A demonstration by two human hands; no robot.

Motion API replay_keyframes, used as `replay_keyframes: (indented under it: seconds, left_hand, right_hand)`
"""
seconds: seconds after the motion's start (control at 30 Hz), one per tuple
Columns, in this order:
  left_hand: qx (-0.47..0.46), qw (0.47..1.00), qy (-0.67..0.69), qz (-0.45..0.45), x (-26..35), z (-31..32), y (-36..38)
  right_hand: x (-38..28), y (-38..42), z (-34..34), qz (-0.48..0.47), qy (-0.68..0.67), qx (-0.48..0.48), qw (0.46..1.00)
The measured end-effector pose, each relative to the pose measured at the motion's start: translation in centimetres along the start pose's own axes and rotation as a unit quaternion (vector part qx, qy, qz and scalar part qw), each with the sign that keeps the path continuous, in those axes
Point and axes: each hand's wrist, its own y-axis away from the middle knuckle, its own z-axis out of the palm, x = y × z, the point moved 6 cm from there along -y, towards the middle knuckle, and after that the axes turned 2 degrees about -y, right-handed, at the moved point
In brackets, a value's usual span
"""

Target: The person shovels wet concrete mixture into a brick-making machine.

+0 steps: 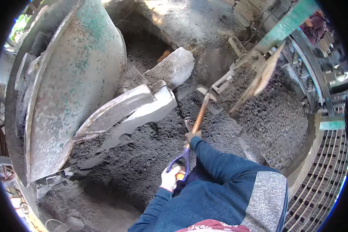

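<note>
A shovel [199,116] with a wooden shaft and a purple D-shaped handle [186,158] slants up through the middle of the view. My left hand [169,179], in a white glove, is closed round the grip of that handle. Further up, my right hand [192,136] is wrapped round the lower shaft, at the end of a blue sleeve. The metal head of the shovel [207,94] is at the far end, over dark grey gravelly material [158,143] and close to a metal bar [224,80].
A large worn metal drum or hopper [77,89], with flaking green paint, stands at left. Pale slabs [143,104] lie beside it. At right are a gravel heap [274,123], a green beam [286,27] and stacked rows of brown blocks [317,174].
</note>
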Motion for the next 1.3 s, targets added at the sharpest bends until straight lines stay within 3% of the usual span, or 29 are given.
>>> replay_keyframes:
  seconds: [0.03, 0.1, 0.13, 0.23, 0.27, 0.33, 0.37, 0.4, 0.43, 0.47, 0.57, 0.7, 0.73, 0.77, 0.8, 0.83, 0.87, 0.93, 0.97, 1.0, 1.07, 1.1, 1.13, 1.2, 1.27, 1.3]
  left_hand:
    - [0.023, 1.0, -0.002, 0.018, -0.3, -1.2, 1.2]
    - [-0.074, 0.997, -0.018, 0.011, -1.6, -2.6, 2.0]
    - [-0.13, 0.991, -0.026, 0.017, -1.4, -2.3, 2.2]
    - [-0.157, 0.981, -0.097, 0.058, -1.9, -0.3, 2.5]
    - [-0.135, 0.984, -0.106, 0.037, -2.9, -0.9, 2.4]
    - [-0.087, 0.988, -0.124, 0.005, -4.0, -2.2, 0.9]
    - [-0.013, 0.99, -0.14, 0.01, -2.4, -1.4, 2.8]
    - [0.012, 0.994, -0.093, 0.059, -4.1, -3.6, 1.8]
    - [0.065, 0.981, -0.178, 0.042, -6.0, -7.7, 0.8]
    - [0.088, 0.982, -0.163, -0.021, -8.3, -11.2, 0.6]
    - [0.183, 0.953, -0.238, -0.046, -12.4, -18.4, 2.3]
    - [0.227, 0.933, -0.176, -0.217, -20.9, -30.1, 4.1]
    - [0.198, 0.923, -0.143, -0.299, -23.1, -32.5, 5.1]
    - [0.032, 0.846, -0.04, -0.531, -24.4, -31.8, 6.7]
    - [0.282, 0.924, -0.162, -0.199, -20.4, -27.7, 6.8]
    - [0.154, 0.83, -0.534, 0.056, -16.9, -25.5, 5.3]
    - [0.124, 0.911, -0.392, -0.044, -18.8, -28.3, 2.1]
    - [0.121, 0.935, -0.325, -0.073, -9.1, -13.3, 2.8]
    - [0.059, 0.899, -0.429, 0.055, -6.2, -10.3, 1.4]
    - [0.041, 0.959, -0.279, -0.038, -6.1, -9.9, -0.6]
    - [0.032, 0.977, -0.211, -0.018, -3.8, -8.1, -3.3]
    - [0.091, 0.98, -0.172, 0.04, -3.4, -7.7, -4.8]
    - [0.046, 0.986, -0.159, 0.024, -3.3, -8.6, -6.8]
    - [0.081, 0.973, -0.214, 0.036, -1.4, -7.4, -5.7]
    - [0.009, 0.968, -0.244, 0.055, -2.7, -10.9, -8.0]
    - [0.029, 0.976, -0.215, 0.021, -2.5, -11.0, -6.2]
  right_hand:
    - [3.7, -0.7, 0.0, 0.028, 0.038, -0.159, 0.986]
    - [7.7, 0.9, -0.5, 0.115, -0.253, -0.182, 0.943]
    - [7.3, 1.5, -0.9, 0.082, -0.255, -0.169, 0.949]
    - [2.1, 3.6, -3.6, -0.096, -0.041, -0.047, 0.993]
    - [0.2, 3.7, -4.6, -0.128, -0.002, -0.023, 0.992]
    - [-1.8, -3.3, -5.6, -0.159, 0.09, -0.012, 0.983]
    - [-2.6, -7.1, -6.2, -0.174, 0.136, -0.004, 0.975]
    - [-5.5, -8.5, -6.4, -0.192, 0.108, -0.02, 0.975]
    - [-8.7, -10.1, -6.2, -0.262, 0.073, -0.021, 0.962]
    - [-11.9, -11.5, -6.1, -0.331, 0.041, -0.026, 0.943]
    - [-17.6, -20.5, -5.7, -0.371, 0.144, 0.009, 0.918]
    - [-18.2, -30.8, -7.0, -0.332, 0.315, 0.033, 0.888]
    - [-17.1, -31.2, -8.2, -0.326, 0.341, 0.033, 0.881]
    - [-15.9, -30.8, -9.6, -0.324, 0.356, 0.033, 0.876]
    - [-14.2, -30.3, -11.3, -0.319, 0.368, 0.034, 0.872]
    - [-12.6, -29.1, -13.1, -0.316, 0.38, 0.035, 0.868]
    - [-11.2, -27.5, -15.1, -0.312, 0.389, 0.036, 0.866]
    - [-8.0, -23.7, -19.8, -0.3, 0.406, 0.04, 0.862]
    - [-6.8, -20.9, -21.9, -0.296, 0.414, 0.04, 0.86]
    - [-5.7, -18.2, -24.1, -0.292, 0.421, 0.04, 0.858]
    - [-3.3, -12.1, -28.6, -0.28, 0.43, 0.04, 0.857]
    - [-2.1, -9.1, -30.8, -0.27, 0.432, 0.038, 0.86]
    - [-3.0, -4.6, -32.1, -0.247, 0.42, 0.026, 0.873]
    - [-4.1, 2.9, -33.5, -0.203, 0.391, -0.002, 0.898]
    - [-2.4, 4.1, -34.8, -0.254, 0.411, -0.013, 0.875]
    - [-3.1, 6.2, -34.2, -0.254, 0.419, -0.011, 0.872]
